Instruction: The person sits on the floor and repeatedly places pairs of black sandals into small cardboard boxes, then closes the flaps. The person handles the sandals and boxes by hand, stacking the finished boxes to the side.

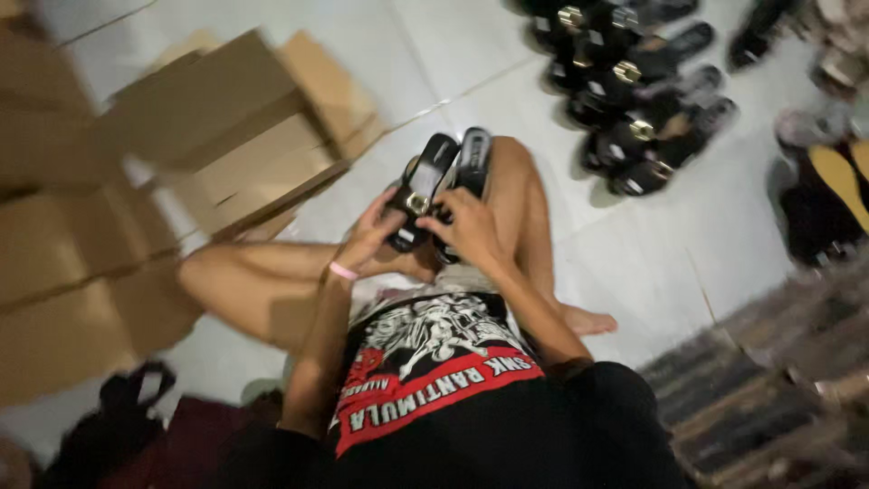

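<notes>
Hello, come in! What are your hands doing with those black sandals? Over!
Left hand and right hand both gripping pair of black sandals over the knees. More black sandals on tiled floor ahead. Cardboard boxes left.

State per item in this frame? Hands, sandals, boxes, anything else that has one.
Left hand: closed on a black sandal with a gold buckle.
Right hand: closed on a second black sandal.
The two sandals: held side by side, soles up.
Brown cardboard boxes: open, flaps loose.
Pile of black buckled sandals: lying on the white tiled floor, untouched.
</notes>
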`<action>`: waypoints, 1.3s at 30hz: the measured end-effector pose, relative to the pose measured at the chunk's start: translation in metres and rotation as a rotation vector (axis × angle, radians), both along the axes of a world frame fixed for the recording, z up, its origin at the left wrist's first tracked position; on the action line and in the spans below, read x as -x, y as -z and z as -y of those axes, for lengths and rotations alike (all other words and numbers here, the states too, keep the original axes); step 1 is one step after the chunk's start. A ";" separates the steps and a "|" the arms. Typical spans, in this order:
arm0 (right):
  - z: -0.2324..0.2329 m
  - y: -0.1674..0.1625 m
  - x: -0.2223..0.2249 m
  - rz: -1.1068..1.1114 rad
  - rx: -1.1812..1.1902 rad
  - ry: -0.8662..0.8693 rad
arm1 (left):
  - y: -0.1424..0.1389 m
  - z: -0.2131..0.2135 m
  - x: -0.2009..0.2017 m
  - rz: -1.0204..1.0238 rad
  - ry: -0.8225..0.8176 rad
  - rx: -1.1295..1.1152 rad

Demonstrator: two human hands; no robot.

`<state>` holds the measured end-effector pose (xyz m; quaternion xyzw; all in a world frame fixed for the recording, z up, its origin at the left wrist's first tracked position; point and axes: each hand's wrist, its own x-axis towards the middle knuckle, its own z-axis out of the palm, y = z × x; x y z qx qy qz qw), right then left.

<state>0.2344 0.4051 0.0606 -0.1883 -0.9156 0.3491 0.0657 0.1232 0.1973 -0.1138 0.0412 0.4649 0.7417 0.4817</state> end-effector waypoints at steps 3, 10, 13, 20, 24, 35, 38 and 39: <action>0.042 0.020 0.010 0.068 0.004 -0.193 | -0.016 0.045 -0.018 -0.254 -0.149 0.270; 0.044 0.012 0.004 0.275 0.000 -0.480 | -0.034 0.105 -0.013 -0.570 -0.447 0.206; 0.027 0.000 0.001 0.363 0.019 -0.731 | -0.042 0.101 0.011 -0.718 -0.413 0.209; 0.003 0.044 0.047 0.274 0.257 -1.146 | -0.049 0.064 0.066 -0.799 -0.176 0.123; 0.001 0.083 0.078 0.264 0.125 -1.024 | -0.047 0.047 0.075 -0.784 -0.071 0.160; -0.012 0.091 0.076 0.103 -0.068 -0.826 | -0.056 0.033 0.096 -0.931 -0.036 0.297; -0.012 0.092 0.074 0.116 -0.041 -0.792 | -0.053 0.030 0.100 -1.069 0.063 0.436; -0.012 0.093 0.073 0.100 -0.054 -0.787 | -0.051 0.030 0.099 -1.078 0.119 0.529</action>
